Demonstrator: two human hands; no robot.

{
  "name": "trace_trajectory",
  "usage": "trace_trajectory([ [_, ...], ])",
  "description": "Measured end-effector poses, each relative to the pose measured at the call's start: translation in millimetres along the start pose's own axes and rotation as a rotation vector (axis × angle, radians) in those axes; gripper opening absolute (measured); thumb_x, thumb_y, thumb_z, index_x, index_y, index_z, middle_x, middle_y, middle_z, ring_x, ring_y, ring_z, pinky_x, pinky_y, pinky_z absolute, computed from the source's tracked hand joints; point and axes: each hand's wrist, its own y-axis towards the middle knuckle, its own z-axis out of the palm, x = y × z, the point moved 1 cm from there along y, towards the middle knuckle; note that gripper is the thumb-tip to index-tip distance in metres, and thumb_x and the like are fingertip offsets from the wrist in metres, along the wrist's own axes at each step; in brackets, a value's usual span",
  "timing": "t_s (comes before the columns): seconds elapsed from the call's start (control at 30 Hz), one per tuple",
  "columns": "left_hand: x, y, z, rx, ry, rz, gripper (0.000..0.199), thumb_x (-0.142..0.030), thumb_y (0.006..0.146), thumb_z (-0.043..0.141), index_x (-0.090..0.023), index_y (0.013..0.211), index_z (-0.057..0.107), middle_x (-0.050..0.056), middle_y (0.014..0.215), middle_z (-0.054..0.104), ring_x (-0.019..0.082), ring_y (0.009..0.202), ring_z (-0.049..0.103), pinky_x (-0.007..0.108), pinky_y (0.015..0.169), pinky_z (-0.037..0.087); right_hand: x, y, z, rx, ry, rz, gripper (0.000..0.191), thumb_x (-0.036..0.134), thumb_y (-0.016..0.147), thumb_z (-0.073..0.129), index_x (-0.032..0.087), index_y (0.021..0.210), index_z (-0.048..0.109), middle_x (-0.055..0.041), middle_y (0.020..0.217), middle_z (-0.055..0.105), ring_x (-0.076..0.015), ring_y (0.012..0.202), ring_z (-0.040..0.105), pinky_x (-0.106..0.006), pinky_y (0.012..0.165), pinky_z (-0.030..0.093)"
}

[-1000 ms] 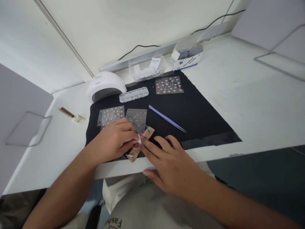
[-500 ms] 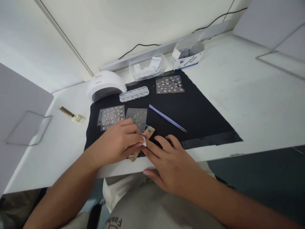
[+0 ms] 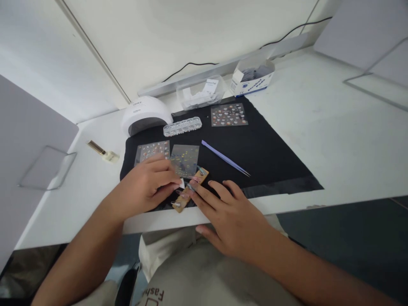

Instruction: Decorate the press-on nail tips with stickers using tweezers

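Observation:
My left hand point(image 3: 148, 182) is closed, with a small white wipe point(image 3: 182, 183) pinched between thumb and fingertips. The wipe is just left of a narrow wooden nail stand point(image 3: 179, 205) that carries several long false nails point(image 3: 183, 194). My right hand point(image 3: 228, 212) lies with its fingers spread, index and middle fingertips touching the nails at the middle of the stand. Beyond the stand is a clear sticker sheet point(image 3: 185, 159) with yellow and blue marks. Another sticker sheet point(image 3: 153, 149) is partly covered by my left hand.
Purple tweezers point(image 3: 225, 157) lie on the black mat point(image 3: 270, 157). Farther back are a rhinestone case point(image 3: 182, 126), a third sticker sheet point(image 3: 229, 114), a white nail lamp point(image 3: 146, 111), a clear tub point(image 3: 200, 102) and an alcohol pad box point(image 3: 253, 80). A gold-capped bottle point(image 3: 103, 152) lies left.
My left hand has drawn back to the left with the wipe, off the nails, so more of the stand shows. My right hand has stayed nearly in place.

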Motion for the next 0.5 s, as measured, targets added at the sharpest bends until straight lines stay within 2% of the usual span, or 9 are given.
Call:
trace_trajectory([
  [0.23,-1.4,-13.5,13.0,-0.016,-0.026,0.012,0.016,-0.015,0.1,0.055,-0.017,0.095,0.07,0.007,0.083,0.069,0.019,0.076,0.056,0.033,0.07,0.046,2.7,-17.9,-3.0,-0.037,0.013,-0.027,0.047,0.045,0.101,0.05,0.013,0.132,0.065,-0.01,0.147,0.063,-0.032,0.117,0.051,-0.051,0.098,0.031],
  [0.33,-0.6,-13.0,17.7,-0.019,-0.042,0.02,0.016,-0.015,0.1,0.056,-0.017,0.095,0.071,0.007,0.084,0.069,0.019,0.078,0.057,0.033,0.071,0.047,8.0,-13.9,-2.2,-0.02,0.02,-0.038,0.049,0.045,0.102,0.048,0.013,0.136,0.062,-0.0096,0.149,0.062,-0.0317,0.117,0.049,-0.05,0.099,0.03],
  [0.5,-2.5,-9.9,19.6,0.004,-0.053,0.032,0.016,-0.014,0.1,0.056,-0.016,0.097,0.072,0.007,0.083,0.069,0.02,0.078,0.055,0.033,0.071,0.047,14.3,-0.5,1.3,0.015,0.022,-0.029,0.051,0.044,0.097,0.056,0.011,0.135,0.062,-0.0117,0.144,0.064,-0.0311,0.108,0.051,-0.049,0.094,0.032],
])
